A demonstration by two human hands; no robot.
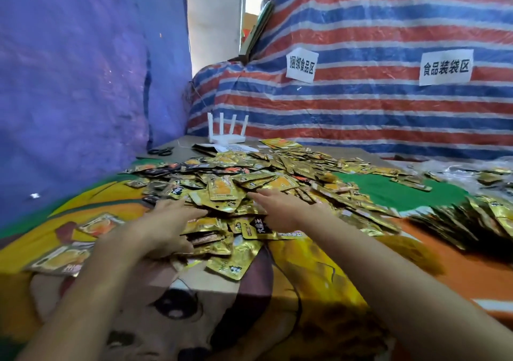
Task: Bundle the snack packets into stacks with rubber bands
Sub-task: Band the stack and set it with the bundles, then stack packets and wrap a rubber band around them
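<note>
Gold foil snack packets (249,177) lie in a loose heap across the middle of the counter (184,148), which is covered by a cartoon-printed cloth (319,272).

Far left: a blue-violet tarpaulin (83,83) hangs as a wall. Below it, a few separate gold packets (63,258) rest flat on the cloth, apart from the heap. Black-handled scissors (160,151) lie near the counter's far left corner.

Left of centre: my left hand (166,227) lies palm down on the near edge of the heap, its fingers (194,212) released and spread over the packets, grasping nothing. Behind the heap stands a white router with four upright antennas (226,136).

Right of centre: my right hand (280,211) lies flat on the heap, fingers straight and released, touching the packets.

Further right is a bare green patch of cloth (388,188), then an overlapping row of gold packets (485,216) at the right edge.

Behind, a red, white and blue striped tarpaulin (361,111) bears two white paper signs (302,65) with black characters.
</note>
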